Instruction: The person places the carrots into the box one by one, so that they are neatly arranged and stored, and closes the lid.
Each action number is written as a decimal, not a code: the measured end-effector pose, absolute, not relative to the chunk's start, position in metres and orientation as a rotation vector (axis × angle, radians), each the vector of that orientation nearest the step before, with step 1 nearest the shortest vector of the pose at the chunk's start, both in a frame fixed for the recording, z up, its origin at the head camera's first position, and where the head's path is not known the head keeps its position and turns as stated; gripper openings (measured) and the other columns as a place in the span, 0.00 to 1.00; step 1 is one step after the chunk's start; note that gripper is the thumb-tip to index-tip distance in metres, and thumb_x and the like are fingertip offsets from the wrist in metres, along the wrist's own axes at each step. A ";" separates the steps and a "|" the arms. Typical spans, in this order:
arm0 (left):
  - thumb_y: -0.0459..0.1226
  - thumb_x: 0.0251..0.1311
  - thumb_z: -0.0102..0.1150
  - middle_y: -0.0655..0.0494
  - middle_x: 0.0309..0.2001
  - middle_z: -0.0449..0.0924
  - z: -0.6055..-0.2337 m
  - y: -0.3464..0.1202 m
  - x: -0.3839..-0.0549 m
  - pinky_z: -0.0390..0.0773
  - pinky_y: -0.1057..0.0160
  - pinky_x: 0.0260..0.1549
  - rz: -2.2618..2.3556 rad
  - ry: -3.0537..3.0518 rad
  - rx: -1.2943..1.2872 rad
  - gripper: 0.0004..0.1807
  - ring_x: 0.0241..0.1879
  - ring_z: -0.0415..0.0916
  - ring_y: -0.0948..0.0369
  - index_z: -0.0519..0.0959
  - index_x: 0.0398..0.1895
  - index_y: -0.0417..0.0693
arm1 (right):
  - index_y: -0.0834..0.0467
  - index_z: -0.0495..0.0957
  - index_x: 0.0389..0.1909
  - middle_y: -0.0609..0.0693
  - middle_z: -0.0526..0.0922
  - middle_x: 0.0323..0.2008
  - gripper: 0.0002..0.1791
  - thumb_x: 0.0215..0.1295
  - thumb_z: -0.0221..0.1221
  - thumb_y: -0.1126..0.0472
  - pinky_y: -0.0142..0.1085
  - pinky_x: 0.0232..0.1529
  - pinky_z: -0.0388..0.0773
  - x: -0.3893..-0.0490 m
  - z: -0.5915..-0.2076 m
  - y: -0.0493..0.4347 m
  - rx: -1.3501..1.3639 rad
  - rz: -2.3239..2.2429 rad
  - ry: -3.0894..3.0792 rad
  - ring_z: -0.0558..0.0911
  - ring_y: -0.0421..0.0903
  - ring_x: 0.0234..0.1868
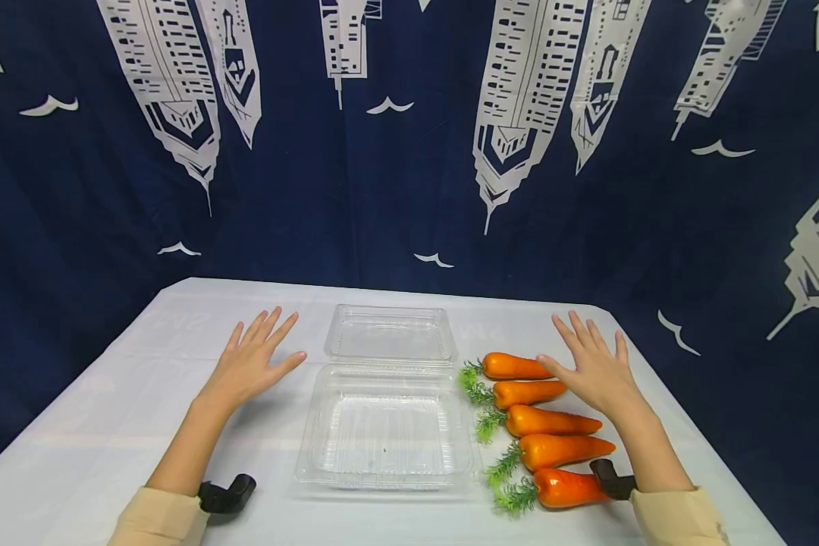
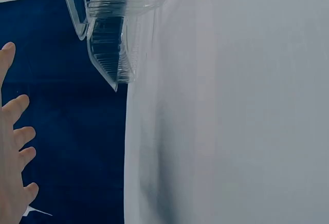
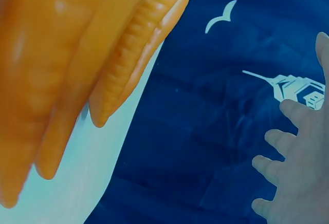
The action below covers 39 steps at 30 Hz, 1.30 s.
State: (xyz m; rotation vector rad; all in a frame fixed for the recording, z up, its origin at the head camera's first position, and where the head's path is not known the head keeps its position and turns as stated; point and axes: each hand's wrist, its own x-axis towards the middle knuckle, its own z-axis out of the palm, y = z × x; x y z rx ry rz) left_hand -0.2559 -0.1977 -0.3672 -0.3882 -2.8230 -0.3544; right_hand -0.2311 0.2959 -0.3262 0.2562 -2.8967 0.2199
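Note:
My left hand (image 1: 252, 366) hovers over the white table left of a clear plastic clamshell box, fingers spread and holding nothing. In the left wrist view, the same hand (image 2: 13, 152) shows at the left edge. The box lies unfolded, its lid (image 1: 390, 334) toward the back and its base (image 1: 389, 436) in front. On the right, my right hand (image 1: 595, 371) is held with spread fingers above the tips of the orange carrots (image 1: 553, 421), and it grips nothing. Several carrots lie in a column, green tops (image 1: 491, 425) facing the box. The right wrist view shows carrots (image 3: 77, 54) close up.
A white cloth covers the table (image 1: 143, 409). Behind it hangs a dark blue curtain (image 1: 396, 182) printed with white buildings and birds. Black wrist mounts (image 1: 227, 494) sit at both wrists; the right one (image 1: 612, 479) overlaps the nearest carrot.

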 end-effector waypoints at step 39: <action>0.43 0.65 0.46 0.46 0.50 0.73 -0.400 -0.171 -0.258 0.71 0.69 0.50 -1.518 -2.262 -0.254 0.19 0.45 0.65 0.74 0.72 0.51 0.39 | 0.56 0.72 0.49 0.59 0.76 0.48 0.19 0.62 0.55 0.49 0.55 0.38 0.73 -0.159 -0.330 0.290 0.132 0.610 -2.689 0.74 0.57 0.47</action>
